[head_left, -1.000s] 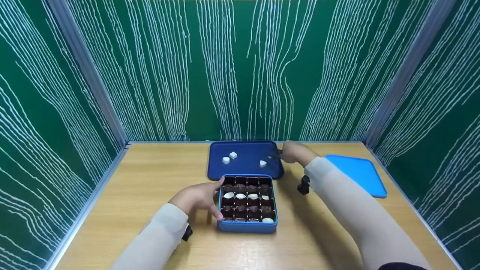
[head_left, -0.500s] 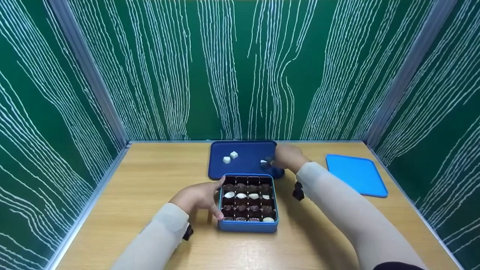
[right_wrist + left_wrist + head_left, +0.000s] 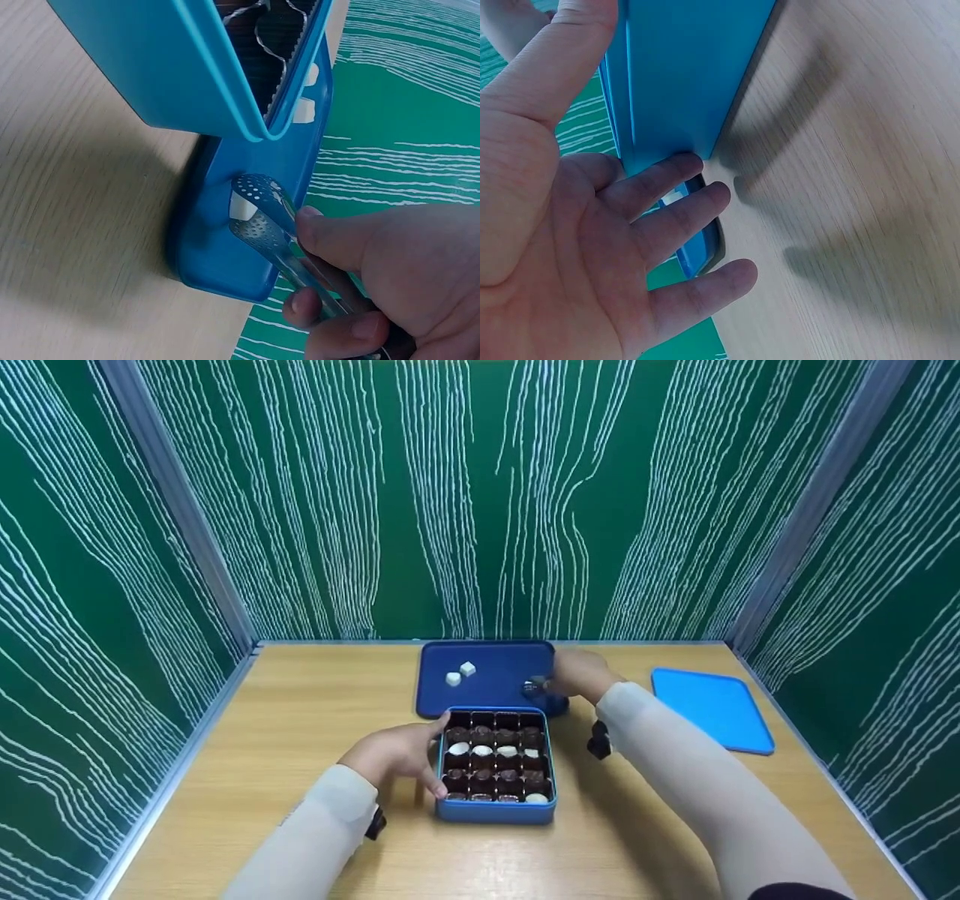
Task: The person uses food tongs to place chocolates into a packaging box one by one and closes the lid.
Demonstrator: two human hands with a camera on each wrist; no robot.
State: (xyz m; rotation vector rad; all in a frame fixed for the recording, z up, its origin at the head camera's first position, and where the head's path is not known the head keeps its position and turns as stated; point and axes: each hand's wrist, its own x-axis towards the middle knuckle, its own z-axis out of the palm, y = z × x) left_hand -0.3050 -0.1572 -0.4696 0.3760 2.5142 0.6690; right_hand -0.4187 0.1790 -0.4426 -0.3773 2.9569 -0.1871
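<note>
A blue box (image 3: 495, 813) stands on the table, its divided insert filled with dark and white chocolates. My left hand (image 3: 397, 751) spans the box's left side, thumb at the front corner and index finger at the far one; its other fingers stretch out straight in the left wrist view. Over the dark blue tray (image 3: 495, 656) behind the box, my right hand (image 3: 582, 672) grips metal tongs (image 3: 262, 237) with perforated spoon-shaped ends. Between those ends sits a white chocolate (image 3: 240, 207). Two more white chocolates, one rounded (image 3: 453, 679) and one cube-shaped (image 3: 468, 668), lie on the tray's left half.
A bright blue lid (image 3: 712, 709) lies flat on the wooden table (image 3: 322, 682) at the right. Green panels (image 3: 427, 547) with white wavy lines wall in the back and both sides. The box's back edge comes close to the tray's front edge.
My right hand has moved left and toward me, bringing the tongs from the tray's right side onto the white chocolate there. The left hand and the box have stayed put.
</note>
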